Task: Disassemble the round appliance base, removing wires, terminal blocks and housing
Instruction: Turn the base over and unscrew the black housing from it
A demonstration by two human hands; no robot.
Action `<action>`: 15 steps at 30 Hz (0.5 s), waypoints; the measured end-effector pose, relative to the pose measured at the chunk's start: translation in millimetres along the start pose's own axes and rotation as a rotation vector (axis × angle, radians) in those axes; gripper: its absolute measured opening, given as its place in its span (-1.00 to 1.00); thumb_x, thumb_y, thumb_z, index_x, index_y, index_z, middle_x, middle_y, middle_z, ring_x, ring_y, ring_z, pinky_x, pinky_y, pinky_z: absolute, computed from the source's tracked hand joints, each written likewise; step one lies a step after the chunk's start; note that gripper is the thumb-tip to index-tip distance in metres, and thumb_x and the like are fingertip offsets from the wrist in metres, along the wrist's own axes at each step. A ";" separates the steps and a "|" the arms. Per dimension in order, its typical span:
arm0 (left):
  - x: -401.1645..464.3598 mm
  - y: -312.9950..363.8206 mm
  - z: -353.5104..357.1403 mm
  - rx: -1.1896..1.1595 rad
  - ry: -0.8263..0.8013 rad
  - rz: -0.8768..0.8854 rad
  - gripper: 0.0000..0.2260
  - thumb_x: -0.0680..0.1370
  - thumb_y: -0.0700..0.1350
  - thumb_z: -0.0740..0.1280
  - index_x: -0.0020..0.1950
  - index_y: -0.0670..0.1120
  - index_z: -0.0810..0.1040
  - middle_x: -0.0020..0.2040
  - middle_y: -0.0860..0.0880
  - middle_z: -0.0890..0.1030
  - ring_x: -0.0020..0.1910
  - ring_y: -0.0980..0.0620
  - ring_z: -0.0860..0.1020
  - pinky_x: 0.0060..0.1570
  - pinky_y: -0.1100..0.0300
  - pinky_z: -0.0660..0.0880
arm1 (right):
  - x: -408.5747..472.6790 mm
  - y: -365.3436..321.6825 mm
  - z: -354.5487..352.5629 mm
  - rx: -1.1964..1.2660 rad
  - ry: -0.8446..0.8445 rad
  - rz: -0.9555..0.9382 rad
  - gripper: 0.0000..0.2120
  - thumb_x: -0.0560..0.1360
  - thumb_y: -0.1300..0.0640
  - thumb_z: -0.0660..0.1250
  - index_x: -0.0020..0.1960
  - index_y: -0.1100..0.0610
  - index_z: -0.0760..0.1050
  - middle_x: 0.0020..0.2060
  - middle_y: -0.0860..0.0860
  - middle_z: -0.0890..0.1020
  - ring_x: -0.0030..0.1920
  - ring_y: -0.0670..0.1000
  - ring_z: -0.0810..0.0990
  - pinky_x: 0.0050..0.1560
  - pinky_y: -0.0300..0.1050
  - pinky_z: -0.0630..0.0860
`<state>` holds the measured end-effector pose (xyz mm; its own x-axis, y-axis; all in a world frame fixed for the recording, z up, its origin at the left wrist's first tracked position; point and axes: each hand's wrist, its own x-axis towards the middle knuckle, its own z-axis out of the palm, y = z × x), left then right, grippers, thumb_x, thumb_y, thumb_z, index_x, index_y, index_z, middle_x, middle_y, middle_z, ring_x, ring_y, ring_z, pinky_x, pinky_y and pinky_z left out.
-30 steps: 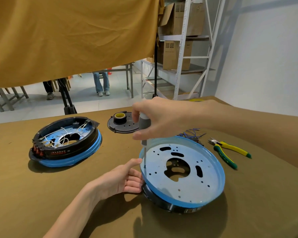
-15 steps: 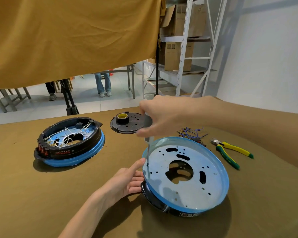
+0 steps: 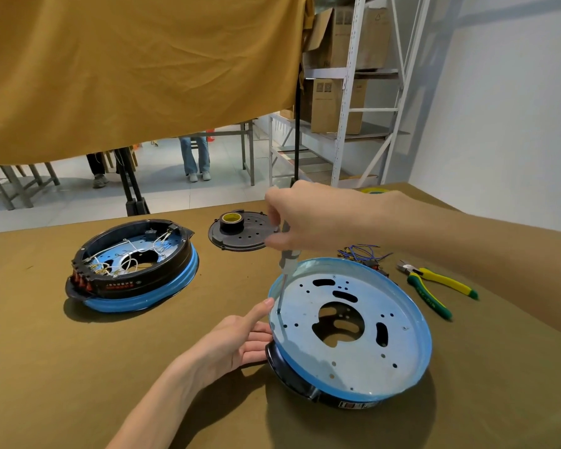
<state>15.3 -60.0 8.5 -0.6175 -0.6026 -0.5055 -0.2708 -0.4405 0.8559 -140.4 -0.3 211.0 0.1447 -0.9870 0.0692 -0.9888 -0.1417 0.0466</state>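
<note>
Near the worktop's front edge, the base [image 3: 350, 325] already looks stripped of wiring; loose wires [image 3: 363, 251] lie behind it. The right hand [image 3: 308, 218] grips a screwdriver [image 3: 285, 270] at a rim screw, and the left hand [image 3: 237, 341] steadies the rim, fingers straight. Housing removal remains.

Base plate [image 3: 363, 358]: round, blue-rimmed, tilted on the brown table [image 3: 62, 367].
Right hand [image 3: 308, 218]: grips screwdriver [image 3: 285, 260], tip at plate's left edge.
Left hand [image 3: 237, 341]: fingers against plate's left rim.
Pliers [image 3: 434, 286]: right of plate.
Second base [image 3: 133, 267]: left of plate, wired.
</note>
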 end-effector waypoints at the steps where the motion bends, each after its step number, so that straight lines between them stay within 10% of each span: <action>1: 0.2 -0.1 -0.3 0.001 0.002 -0.001 -0.22 0.33 0.32 0.44 0.26 -0.28 0.59 0.06 -0.21 0.75 -0.02 -0.09 0.75 -0.12 0.13 0.68 | -0.8 2.2 -3.3 0.105 -0.052 -0.014 -0.73 0.53 -0.08 0.42 0.08 0.03 0.43 -0.17 -0.04 0.61 -0.11 0.06 0.61 -0.23 -0.03 0.54; 4: 1.0 -0.3 -0.4 0.016 -0.004 -0.007 -0.18 0.25 0.35 0.46 0.25 -0.28 0.60 0.06 -0.21 0.75 -0.03 -0.09 0.75 -0.16 0.16 0.67 | -5.1 6.9 -9.0 0.261 -0.134 -0.071 -0.60 0.41 0.09 0.54 0.14 -0.03 0.42 -0.08 -0.06 0.56 -0.08 0.00 0.58 -0.14 -0.01 0.58; 9: 2.8 -0.7 -1.1 0.032 0.001 -0.010 -0.15 0.24 0.36 0.47 0.27 -0.27 0.58 0.07 -0.21 0.75 0.03 -0.11 0.75 -0.10 0.13 0.68 | -5.7 0.5 4.0 -0.156 0.122 -0.008 -0.56 0.59 -0.33 0.20 0.00 0.07 0.41 -0.30 0.00 0.51 -0.31 0.03 0.52 -0.42 -0.06 0.39; 15: 2.1 -1.4 -1.8 0.046 0.001 -0.010 -0.13 0.23 0.37 0.47 0.28 -0.27 0.58 0.08 -0.21 0.74 0.04 -0.11 0.74 -0.08 0.12 0.67 | -6.1 8.4 -10.0 0.247 -0.136 -0.071 -0.68 0.48 0.08 0.47 0.17 -0.01 0.45 -0.12 -0.06 0.59 -0.08 0.00 0.59 -0.10 0.03 0.60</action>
<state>15.8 -61.8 6.1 -0.6134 -0.5991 -0.5146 -0.3113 -0.4154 0.8547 -149.2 5.3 220.9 0.2244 -0.9726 -0.0603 -0.9577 -0.2086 -0.1984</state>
